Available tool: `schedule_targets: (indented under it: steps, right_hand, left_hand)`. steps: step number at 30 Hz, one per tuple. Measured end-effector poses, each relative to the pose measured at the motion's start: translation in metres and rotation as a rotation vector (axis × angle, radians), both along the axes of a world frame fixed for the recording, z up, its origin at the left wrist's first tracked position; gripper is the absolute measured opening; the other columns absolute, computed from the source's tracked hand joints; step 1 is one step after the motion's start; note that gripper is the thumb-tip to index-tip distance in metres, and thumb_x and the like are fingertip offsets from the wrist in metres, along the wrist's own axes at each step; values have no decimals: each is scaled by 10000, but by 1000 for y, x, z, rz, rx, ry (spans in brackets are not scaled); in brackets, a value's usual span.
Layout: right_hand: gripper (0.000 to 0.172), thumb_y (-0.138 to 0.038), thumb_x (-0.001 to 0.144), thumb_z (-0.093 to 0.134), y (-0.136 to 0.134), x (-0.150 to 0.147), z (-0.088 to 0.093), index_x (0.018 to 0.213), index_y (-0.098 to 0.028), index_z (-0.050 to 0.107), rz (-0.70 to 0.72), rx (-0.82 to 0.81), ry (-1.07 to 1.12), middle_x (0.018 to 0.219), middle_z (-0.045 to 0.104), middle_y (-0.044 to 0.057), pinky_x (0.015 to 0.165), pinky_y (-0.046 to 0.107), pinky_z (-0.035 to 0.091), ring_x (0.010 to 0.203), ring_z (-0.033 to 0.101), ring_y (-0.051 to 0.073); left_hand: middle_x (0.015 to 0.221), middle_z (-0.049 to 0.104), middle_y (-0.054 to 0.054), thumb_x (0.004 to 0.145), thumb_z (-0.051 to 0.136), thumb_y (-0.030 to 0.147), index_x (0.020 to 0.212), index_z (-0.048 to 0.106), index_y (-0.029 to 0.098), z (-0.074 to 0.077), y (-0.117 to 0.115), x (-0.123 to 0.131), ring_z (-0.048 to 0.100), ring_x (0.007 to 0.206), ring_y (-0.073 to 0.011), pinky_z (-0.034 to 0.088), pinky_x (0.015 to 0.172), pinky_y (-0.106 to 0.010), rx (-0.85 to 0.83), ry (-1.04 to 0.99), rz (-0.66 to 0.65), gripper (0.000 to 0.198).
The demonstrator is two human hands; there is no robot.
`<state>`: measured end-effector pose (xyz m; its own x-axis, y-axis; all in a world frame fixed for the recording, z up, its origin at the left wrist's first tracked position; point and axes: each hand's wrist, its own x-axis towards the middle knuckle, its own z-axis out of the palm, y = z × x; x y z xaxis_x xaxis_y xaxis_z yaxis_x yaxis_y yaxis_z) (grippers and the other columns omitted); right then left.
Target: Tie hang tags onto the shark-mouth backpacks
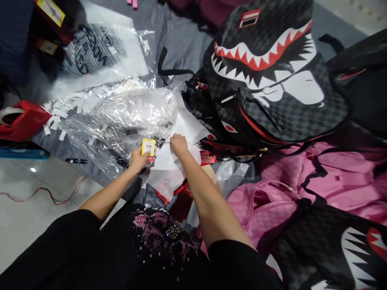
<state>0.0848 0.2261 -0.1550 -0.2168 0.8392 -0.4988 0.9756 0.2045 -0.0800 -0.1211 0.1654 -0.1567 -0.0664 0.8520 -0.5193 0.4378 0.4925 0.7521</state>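
My left hand (138, 160) is closed on a small yellow-edged tag (148, 146) with a white label, held upright above a heap of clear plastic bags (121, 117). A short way to its right, my right hand (179, 145) pinches something thin and small that I cannot make out, over sheets of white tissue paper (169, 165). A thin string seems to run between the two hands. Red hang tags (208, 158) lie just right of my right hand.
A grey checkered backpack with a shark-mouth print (272, 80) lies beyond and to the right. Pink backpacks (302, 181) and another shark-print bag (338, 249) fill the right side. Black scissors (75, 161), a red cord (54, 197) and a red box (21, 121) lie at left.
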Motion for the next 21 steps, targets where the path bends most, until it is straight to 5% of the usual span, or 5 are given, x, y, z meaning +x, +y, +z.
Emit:
schedule_targets:
  steps: [4, 7, 12, 21]
  right_hand:
    - [355, -40, 939, 334, -7, 23, 30, 1131, -68, 631, 11, 89, -21, 1161, 598, 206, 921, 413, 302, 1073, 513, 300]
    - [272, -86, 938, 389, -34, 44, 64, 1018, -100, 648, -151, 220, -27, 1042, 647, 174, 837, 386, 309, 968, 551, 282]
    - [129, -191, 900, 490, -104, 61, 112, 841, -184, 604, -417, 288, 347, 851, 674, 66, 733, 316, 367, 786, 593, 209]
    - [116, -244, 891, 528, -188, 51, 162, 804, -202, 592, -570, 447, 652, 765, 666, 25, 701, 303, 431, 700, 608, 177]
  left_hand:
    - [1142, 706, -120, 808, 595, 213, 1294, 557, 108, 13, 2, -2, 682, 962, -233, 561, 851, -358, 91, -28, 19, 498]
    - [1238, 674, -118, 822, 587, 188, 1463, 424, 166, 35, -2, 5, 681, 907, -203, 550, 857, -346, 257, -55, -113, 661]
    - [1072, 728, -86, 890, 555, 237, 1061, 737, 170, 73, -12, 31, 680, 958, -196, 535, 887, -333, 426, -196, -221, 259]
    - [977, 747, -46, 781, 766, 308, 948, 767, 199, 140, -41, 71, 696, 932, -171, 564, 888, -303, 378, -548, -186, 200]
